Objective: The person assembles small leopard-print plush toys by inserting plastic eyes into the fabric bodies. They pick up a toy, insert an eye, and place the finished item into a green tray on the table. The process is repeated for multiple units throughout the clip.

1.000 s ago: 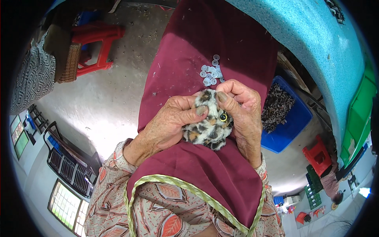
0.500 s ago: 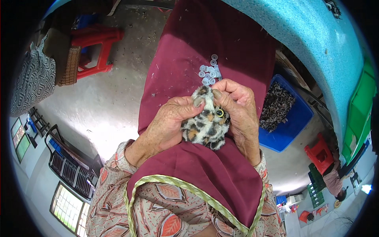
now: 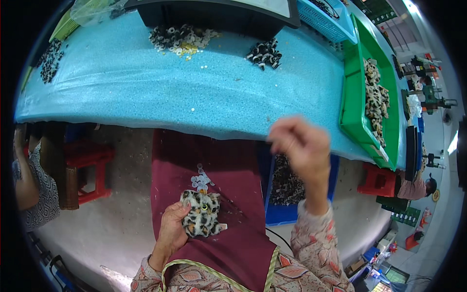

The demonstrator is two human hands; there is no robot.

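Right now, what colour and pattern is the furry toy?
The furry toy is white with black and tan patches, best seen in the head view.

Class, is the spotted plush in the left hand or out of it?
In: the left hand grips the spotted plush, thumb on top.

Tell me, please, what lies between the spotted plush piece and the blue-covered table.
In the head view, translucent washer-like discs lie on the maroon apron, near the plush piece.
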